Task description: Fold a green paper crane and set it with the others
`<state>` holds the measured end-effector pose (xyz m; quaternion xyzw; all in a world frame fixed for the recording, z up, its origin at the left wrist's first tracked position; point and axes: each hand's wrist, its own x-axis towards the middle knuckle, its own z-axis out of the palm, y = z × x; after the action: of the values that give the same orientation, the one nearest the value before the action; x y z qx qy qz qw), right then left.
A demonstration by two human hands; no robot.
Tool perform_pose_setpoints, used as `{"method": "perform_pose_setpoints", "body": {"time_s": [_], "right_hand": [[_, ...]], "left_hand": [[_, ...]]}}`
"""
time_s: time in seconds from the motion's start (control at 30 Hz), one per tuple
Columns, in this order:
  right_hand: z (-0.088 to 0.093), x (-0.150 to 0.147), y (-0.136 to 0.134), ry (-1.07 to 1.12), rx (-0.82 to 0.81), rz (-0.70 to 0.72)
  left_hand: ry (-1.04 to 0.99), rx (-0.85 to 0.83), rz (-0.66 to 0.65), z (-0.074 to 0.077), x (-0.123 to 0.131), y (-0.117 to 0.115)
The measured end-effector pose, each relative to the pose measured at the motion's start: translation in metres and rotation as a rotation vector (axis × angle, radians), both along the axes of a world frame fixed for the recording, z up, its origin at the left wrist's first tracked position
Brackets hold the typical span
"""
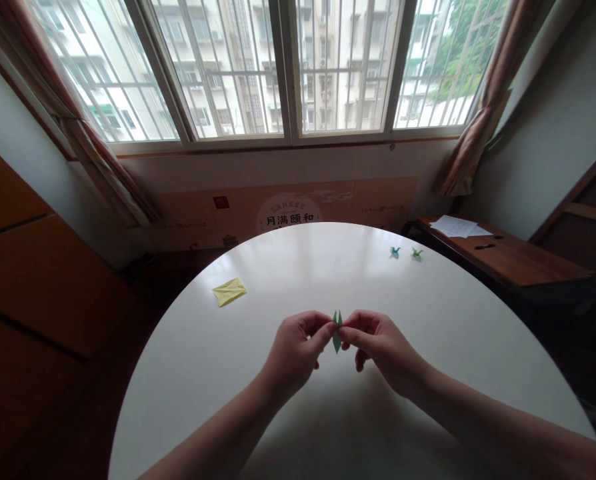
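Note:
Between my two hands is a small piece of folded green paper [337, 341], with two narrow points facing up and one point facing down. My left hand [298, 343] pinches its left side between thumb and forefinger. From the right, my right hand [378, 340] grips it the same way, fingertips close to those of the left. Both hands are held over the white round table [278, 267]. Toward the table's far right edge stand two small folded paper cranes, a blue crane [395, 252] and a green crane [417, 255].
A yellow folded paper packet [229, 292] lies on the table to the left. Beyond the right edge is a wooden desk [533, 260] bearing white paper sheets [461, 227] and a dark pen [485, 247]. A barred window [288, 73] is behind the table.

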<state>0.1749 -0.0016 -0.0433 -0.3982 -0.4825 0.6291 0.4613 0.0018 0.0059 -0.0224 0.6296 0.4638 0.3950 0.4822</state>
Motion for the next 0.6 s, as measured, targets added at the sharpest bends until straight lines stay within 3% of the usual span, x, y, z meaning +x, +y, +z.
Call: {"method": "perform_pose_setpoints", "body": {"time_s": [0.17, 0.37, 0.6], "right_hand": [[0.002, 0.000, 0.000, 0.092, -0.141, 0.003], [0.003, 0.004, 0.003, 0.180, -0.253, 0.066], [0.003, 0.013, 0.009, 0.220, -0.321, 0.160]], "left_hand": [[-0.121, -0.032, 0.021, -0.005, 0.000, 0.002], [-0.045, 0.081, -0.030, -0.004, -0.003, 0.003], [-0.016, 0.050, -0.106, 0.004, -0.005, 0.005]]}}
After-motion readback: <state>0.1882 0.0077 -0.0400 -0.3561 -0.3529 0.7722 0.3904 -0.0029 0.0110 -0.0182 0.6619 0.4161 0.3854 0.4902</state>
